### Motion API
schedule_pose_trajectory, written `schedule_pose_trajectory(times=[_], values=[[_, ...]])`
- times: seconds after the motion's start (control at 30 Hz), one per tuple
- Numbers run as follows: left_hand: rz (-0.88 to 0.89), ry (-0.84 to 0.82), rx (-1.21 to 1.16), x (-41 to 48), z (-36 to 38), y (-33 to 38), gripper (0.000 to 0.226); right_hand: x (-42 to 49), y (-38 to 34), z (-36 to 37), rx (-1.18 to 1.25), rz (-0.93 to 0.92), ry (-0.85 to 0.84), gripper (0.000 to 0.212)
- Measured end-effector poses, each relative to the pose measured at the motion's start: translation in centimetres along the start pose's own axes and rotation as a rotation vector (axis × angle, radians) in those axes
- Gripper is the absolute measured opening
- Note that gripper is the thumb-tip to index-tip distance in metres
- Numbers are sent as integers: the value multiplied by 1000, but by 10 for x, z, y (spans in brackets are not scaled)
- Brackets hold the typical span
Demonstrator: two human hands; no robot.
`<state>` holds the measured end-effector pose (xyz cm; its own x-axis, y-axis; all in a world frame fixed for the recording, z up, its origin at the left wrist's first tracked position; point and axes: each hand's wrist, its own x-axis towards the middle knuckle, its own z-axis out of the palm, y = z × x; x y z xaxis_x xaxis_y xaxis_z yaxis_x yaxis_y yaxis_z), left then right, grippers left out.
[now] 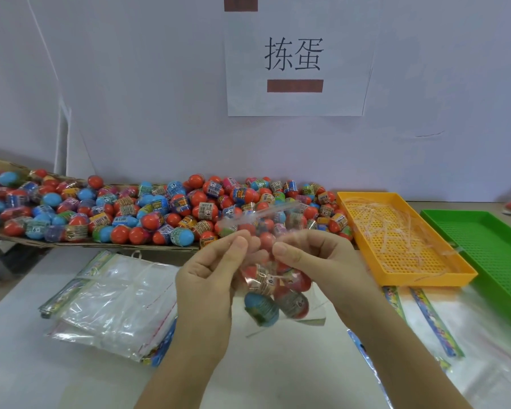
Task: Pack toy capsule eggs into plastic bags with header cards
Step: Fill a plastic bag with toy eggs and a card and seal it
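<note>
Head view: both hands are raised over the white counter (278, 367) and hold one clear plastic bag (314, 306) between them. The left hand (207, 278) pinches the film near its upper part with thumb and curled fingers. The right hand (316, 261) pinches it the same way on the other side. The open mouth of the bag stands up above the fingers, and its body hangs down between the palms. Inside sit several capsule eggs, among them a blue egg (261, 308) at the bottom and a red egg (292, 302) beside it, each wrapped in a printed label band.

Behind the hands a large pile of loose eggs (160, 211), mostly red and blue, lies on flat cardboard along the wall. To the left lies a stack of empty bags (109, 296). To the right stands an orange tray (425, 280) holding thin clear strips, with a green tray (490, 246) just beside it. Header cards (434, 323) lie in front of the trays. A paper sign (295, 54) hangs on the wall.
</note>
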<state>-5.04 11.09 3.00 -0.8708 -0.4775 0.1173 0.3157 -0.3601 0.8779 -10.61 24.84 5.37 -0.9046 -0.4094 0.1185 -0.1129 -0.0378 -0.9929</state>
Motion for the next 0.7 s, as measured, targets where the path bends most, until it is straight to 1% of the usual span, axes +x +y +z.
schedule_pose_trajectory(times=[0.03,0.07,0.1,0.13,0.17,0.2,0.23,0.27,0.33,0.4,0.5,0.6,0.7], values=[[29,27,13,0,-1,1,18,-1,1,3,-33,-49,61,35],[55,36,45,-1,-1,0,18,-2,3,5,-109,-149,161,42],[75,30,85,-2,0,0,19,-3,3,7,-206,-302,254,45],[94,13,128,-4,1,0,21,-4,3,8,-312,-496,312,43],[111,-6,161,-6,3,1,23,-5,4,8,-428,-690,332,37],[134,-22,186,-8,4,1,24,-7,4,7,-545,-841,329,30],[161,-36,210,-10,6,1,24,-8,5,6,-646,-936,318,26],[189,-49,239,-11,7,1,23,-8,5,6,-720,-976,306,24],[228,-62,292,-14,10,1,19,-6,6,6,-807,-971,300,23],[234,-70,315,-15,11,1,22,-6,8,6,-857,-944,314,23],[275,-68,402,-18,11,0,25,-4,7,6,-871,-914,340,23],[361,-65,539,-19,8,-3,25,-5,3,6,-828,-862,328,23],[426,-72,652,-17,4,-3,26,-7,-2,5,-717,-758,250,22]])
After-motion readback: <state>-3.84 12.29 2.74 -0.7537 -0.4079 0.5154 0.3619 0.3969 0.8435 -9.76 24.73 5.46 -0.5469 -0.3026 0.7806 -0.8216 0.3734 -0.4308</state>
